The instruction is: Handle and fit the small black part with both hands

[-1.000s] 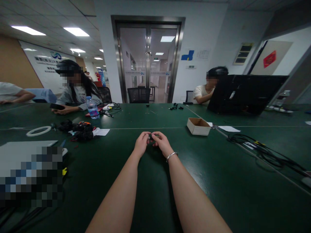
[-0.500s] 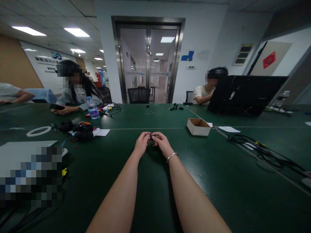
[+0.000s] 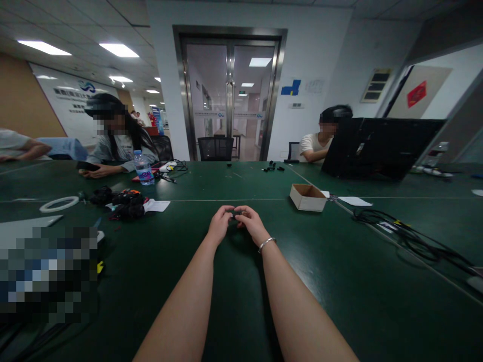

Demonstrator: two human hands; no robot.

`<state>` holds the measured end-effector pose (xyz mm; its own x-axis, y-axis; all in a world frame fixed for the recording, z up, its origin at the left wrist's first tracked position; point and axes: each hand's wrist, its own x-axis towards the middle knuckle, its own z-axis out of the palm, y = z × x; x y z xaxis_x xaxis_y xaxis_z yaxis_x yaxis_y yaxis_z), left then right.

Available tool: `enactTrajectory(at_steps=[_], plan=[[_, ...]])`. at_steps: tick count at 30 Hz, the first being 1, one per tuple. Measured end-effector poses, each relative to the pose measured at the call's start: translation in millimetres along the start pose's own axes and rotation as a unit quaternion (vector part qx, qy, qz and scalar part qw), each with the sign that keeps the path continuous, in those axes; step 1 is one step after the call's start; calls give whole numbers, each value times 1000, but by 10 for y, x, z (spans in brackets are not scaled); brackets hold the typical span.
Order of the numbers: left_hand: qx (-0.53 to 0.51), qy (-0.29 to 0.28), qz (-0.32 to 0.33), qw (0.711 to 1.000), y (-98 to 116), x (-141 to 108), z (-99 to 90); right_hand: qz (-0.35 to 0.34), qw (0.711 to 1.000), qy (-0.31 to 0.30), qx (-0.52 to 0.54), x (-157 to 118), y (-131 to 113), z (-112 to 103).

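Observation:
Both arms reach forward over the dark green table (image 3: 241, 281), and the hands meet at its middle. My left hand (image 3: 219, 221) is closed, its thumb and fingers pinching a small dark object (image 3: 233, 215) from the left. From the right, my right hand (image 3: 250, 222) pinches the same object, with a silver bangle (image 3: 267, 244) on its wrist. Most of the object is hidden by the fingers, and its kind is too small to make out. To the right of the hands stands an open cardboard box (image 3: 310, 202).
On the left lie black cables and gear (image 3: 126, 202), a white ring (image 3: 59, 204) and a water bottle (image 3: 144, 168). Small black pieces (image 3: 272, 166) sit at the far side. A black monitor (image 3: 381, 148) and coiled cables (image 3: 405, 236) are on the right. Two people sit opposite.
The fingers have shifted slightly around the small dark object, and less of it shows between them. Both arms stay in almost the same place.

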<state>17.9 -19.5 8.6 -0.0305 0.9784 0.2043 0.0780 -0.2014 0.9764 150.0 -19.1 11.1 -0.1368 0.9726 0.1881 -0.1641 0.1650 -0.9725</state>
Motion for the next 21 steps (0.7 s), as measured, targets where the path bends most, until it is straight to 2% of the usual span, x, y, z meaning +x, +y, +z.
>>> enactTrajectory(at_steps=[10,16,21], plan=[[-1,1,19,1000,-11,-4,-4,2,1000,-7,6,-2,8,-5],[-9,-11,19,1000,-65,17,-6,1,1000,21,17,17,30,-20],[76,6,24,997,-74,6,-21,-5,999,29,18,21,46,-22]])
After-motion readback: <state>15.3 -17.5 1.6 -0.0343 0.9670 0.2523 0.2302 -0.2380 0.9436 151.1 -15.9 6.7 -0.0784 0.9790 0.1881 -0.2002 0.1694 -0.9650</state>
